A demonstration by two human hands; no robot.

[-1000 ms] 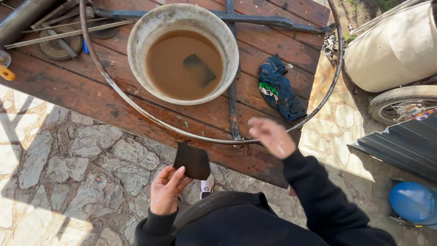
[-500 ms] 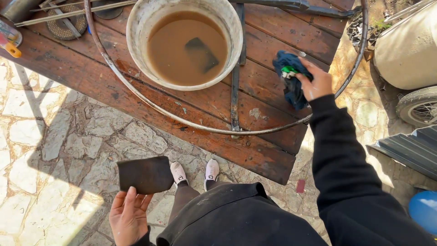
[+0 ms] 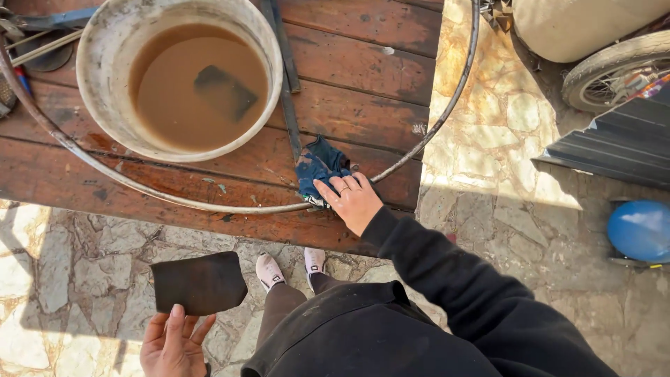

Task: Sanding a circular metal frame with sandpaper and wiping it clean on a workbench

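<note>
Blue cloth [image 3: 319, 167] lies crumpled on the wooden table [image 3: 363, 66], pinned under the fingertips of your right hand [image 3: 352, 201].

Your right hand rests flat and open on the near edge of the cloth, fingers spread, not closed around it. Just beyond it a thin metal hoop [image 3: 447, 112] curves across the boards, and farther off to its left stands a bucket [image 3: 105, 84] of muddy water. Your left hand [image 3: 174, 342], low over the stone paving, grips a dark rubber sheet [image 3: 199, 283] by its near edge.
</note>
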